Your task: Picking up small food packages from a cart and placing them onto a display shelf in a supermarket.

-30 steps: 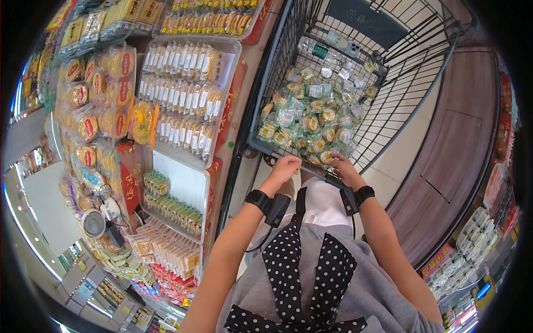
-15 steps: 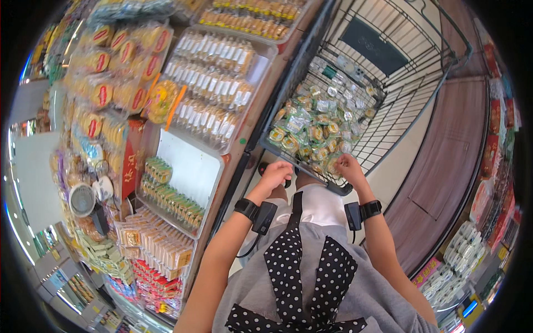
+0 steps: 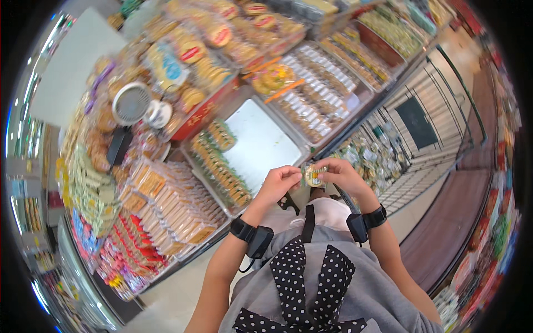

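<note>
In the head view, grips a packet (image 3: 312,176) by its right side, between thumb and fingers of the right hand (image 3: 345,176). Has the left hand (image 3: 279,185) curled at the packet's left edge, with thumb drawn in close to forefinger; too small and blurred there to say whether pinching the wrap as well or only held just beside it. Holds the packet in mid-air between both hands, past the near corner of the tray (image 3: 264,141) and close to the near end of the cart (image 3: 417,123). Shows a pale round piece behind clear wrap, with a yellow and dark label on the face. Looks light enough for one pinch. Likely to feel thin, slick and crinkly at the wrap, firmer at the middle, and perhaps crumbly if squeezed hard. Best taken by the loose rim of wrap or lightly across the round edges, with dry fingertips and little pressure on the face; apt to slip or swing if caught by one corner alone. Beside the left hand, in the tray, stands in rows of packs (image 3: 221,167) against a bare white base; near the right hand, in the cart, lies in a loose heap of packs (image 3: 371,158).
</note>
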`<state>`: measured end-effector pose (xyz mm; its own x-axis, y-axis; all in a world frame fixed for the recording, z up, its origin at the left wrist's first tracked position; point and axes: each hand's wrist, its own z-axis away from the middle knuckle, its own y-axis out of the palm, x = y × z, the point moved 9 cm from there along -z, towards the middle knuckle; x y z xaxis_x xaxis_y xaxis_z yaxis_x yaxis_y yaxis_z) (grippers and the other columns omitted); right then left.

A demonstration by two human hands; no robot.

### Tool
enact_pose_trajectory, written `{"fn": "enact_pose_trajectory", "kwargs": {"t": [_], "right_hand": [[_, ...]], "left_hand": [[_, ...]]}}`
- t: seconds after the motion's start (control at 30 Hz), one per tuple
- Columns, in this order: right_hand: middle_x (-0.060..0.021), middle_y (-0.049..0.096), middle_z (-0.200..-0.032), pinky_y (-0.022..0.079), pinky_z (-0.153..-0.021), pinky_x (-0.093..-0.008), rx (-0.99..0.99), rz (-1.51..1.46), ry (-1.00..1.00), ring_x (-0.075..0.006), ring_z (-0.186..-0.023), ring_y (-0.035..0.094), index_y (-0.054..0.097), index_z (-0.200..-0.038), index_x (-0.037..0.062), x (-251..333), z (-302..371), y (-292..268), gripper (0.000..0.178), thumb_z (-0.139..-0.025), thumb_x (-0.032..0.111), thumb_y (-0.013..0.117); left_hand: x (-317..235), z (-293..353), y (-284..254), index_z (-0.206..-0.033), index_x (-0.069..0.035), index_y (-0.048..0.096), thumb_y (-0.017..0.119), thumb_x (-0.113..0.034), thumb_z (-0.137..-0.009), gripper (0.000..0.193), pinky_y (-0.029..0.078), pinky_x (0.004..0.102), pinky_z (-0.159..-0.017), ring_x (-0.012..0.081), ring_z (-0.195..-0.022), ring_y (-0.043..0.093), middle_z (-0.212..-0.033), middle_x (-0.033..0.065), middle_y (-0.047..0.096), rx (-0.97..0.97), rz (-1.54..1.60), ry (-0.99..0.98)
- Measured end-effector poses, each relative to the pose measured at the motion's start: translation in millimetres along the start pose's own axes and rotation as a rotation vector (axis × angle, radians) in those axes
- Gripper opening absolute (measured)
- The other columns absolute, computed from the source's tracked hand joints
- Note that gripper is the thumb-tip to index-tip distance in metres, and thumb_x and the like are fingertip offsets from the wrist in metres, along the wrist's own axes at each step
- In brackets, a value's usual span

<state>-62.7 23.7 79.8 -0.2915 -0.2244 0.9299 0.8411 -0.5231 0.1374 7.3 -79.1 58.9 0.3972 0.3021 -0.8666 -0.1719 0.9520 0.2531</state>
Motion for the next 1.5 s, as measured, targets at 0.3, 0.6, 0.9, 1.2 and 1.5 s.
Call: {"fn": "enact_pose_trajectory", "kwargs": {"t": [0.3, 0.6, 0.9, 1.2, 1.5], "right_hand": [[-0.0046, 0.054, -0.076, 0.044, -0.059, -0.0221, 0.208, 0.018, 0.076, -0.0093, -0.067, 0.052, 0.046, -0.096, 0.0013, 32, -72, 71, 0.026, -0.073, 0.009, 0.057], [-0.0012, 0.054, -0.064, 0.039, -0.052, -0.0192, 0.409, 0.239, 0.048, -0.0061, -0.058, 0.048, 0.051, -0.072, 0.0034, 35, -136, 101, 0.01, -0.072, 0.009, 0.059], [-0.004, 0.054, -0.067, 0.044, -0.055, -0.0201, 0.415, 0.158, 0.149, -0.0095, -0.059, 0.053, 0.052, -0.076, 0.0, 26, -178, 105, 0.009, -0.074, 0.007, 0.056], [-0.0053, 0.053, -0.071, 0.046, -0.061, -0.0222, 0.406, 0.174, 0.101, -0.0122, -0.064, 0.054, 0.051, -0.077, -0.0018, -20, -230, 110, 0.006, -0.072, 0.001, 0.053], [-0.0046, 0.054, -0.072, 0.044, -0.062, -0.0243, 0.304, 0.24, 0.058, -0.0119, -0.066, 0.052, 0.051, -0.078, -0.0012, -54, -258, 117, 0.01, -0.07, 0.004, 0.055]], "left_hand": [[-24, 58, -95, -0.083, 0.0, 0.049, 0.049, -0.004, -0.074, 0.01, 0.043, 0.0213, -0.055, 0.0076, -0.06, 0.049, -0.071, 0.002, 0.051, -0.473, 0.087, 0.25], [-27, 63, -138, -0.108, -0.001, 0.045, 0.046, -0.007, -0.076, 0.033, 0.042, 0.0198, -0.056, 0.0079, -0.064, 0.051, -0.077, 0.0031, 0.053, -0.585, -0.209, 0.217], [-41, 45, -170, -0.103, 0.0, 0.047, 0.047, -0.007, -0.075, 0.029, 0.041, 0.023, -0.06, 0.0096, -0.067, 0.051, -0.081, 0.0048, 0.053, -0.713, -0.346, 0.198], [-41, 29, -194, -0.093, -0.004, 0.052, 0.056, -0.008, -0.067, 0.027, 0.042, 0.034, -0.063, 0.0272, -0.073, 0.053, -0.084, 0.0114, 0.055, -0.828, -0.742, 0.094], [-50, 20, -209, -0.075, -0.008, 0.056, 0.061, -0.014, -0.063, 0.014, 0.035, 0.0345, -0.069, 0.0227, -0.078, 0.048, -0.076, 0.0051, 0.054, -1.044, -1.172, 0.127]]}}
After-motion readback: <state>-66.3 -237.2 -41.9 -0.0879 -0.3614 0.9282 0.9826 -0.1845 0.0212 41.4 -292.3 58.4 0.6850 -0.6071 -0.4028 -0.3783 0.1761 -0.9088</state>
